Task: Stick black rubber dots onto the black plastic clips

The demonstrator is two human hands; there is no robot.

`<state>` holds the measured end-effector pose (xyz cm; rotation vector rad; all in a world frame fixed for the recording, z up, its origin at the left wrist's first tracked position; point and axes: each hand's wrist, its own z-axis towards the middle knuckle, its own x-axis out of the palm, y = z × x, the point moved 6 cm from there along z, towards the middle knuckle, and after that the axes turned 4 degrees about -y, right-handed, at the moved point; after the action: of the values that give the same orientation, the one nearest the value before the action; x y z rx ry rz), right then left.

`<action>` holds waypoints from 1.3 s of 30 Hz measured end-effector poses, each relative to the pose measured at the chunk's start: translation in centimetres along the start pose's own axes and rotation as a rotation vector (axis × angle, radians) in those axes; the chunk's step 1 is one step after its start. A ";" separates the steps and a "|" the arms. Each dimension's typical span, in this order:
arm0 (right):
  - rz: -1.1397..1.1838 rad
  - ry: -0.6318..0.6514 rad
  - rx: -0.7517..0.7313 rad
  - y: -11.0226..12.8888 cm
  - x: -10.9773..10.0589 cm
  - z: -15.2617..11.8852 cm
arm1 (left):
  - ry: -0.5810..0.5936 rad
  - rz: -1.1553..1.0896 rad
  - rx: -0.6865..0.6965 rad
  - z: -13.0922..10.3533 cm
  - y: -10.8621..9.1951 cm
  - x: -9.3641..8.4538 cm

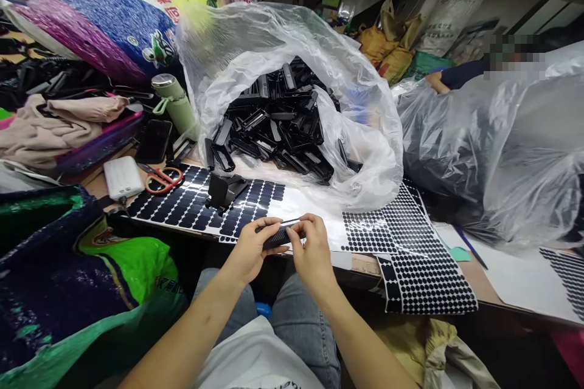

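My left hand (250,250) is closed around one end of a small black plastic part (276,239) with a ribbed face. At its other end, my right hand (314,247) pinches with thumb and fingers against the part's edge; whether a sticker sits between those fingers is too small to tell. Under and beyond the hands lie sheets of black stickers, one with rounded rectangles (176,205) and one with round dots (413,249). Another black plastic part (225,190) rests on the rectangle sheet. Behind it, a clear plastic bag (365,176) gapes toward me, full of similar black parts (278,121).
Left of the sheets are orange-handled scissors (164,180), a white power bank (123,177), a phone (154,141) and a green flask (176,103). A large filled sack (123,18) stands behind. Another plastic bag (524,152) occupies the right, with a person's arm (460,75) beyond.
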<state>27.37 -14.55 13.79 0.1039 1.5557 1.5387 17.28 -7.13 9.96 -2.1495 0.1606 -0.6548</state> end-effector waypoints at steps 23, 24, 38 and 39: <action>0.005 0.272 0.042 -2.8 -2.4 0.8 | 0.084 0.150 0.017 -0.2 -1.0 -0.7; 0.010 0.273 0.054 -2.8 -2.4 0.8 | 0.087 0.152 0.019 -0.2 -1.0 -0.7; 0.061 0.204 0.155 -3.7 -1.7 0.1 | 0.005 0.235 0.096 -0.7 -1.1 -0.6; 0.072 0.191 0.167 -3.8 -1.6 0.0 | -0.005 0.247 0.113 -0.8 -1.2 -0.5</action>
<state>30.31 -16.38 11.51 0.1107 1.8488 1.5078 16.34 -6.77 11.04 -1.9823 0.3714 -0.5023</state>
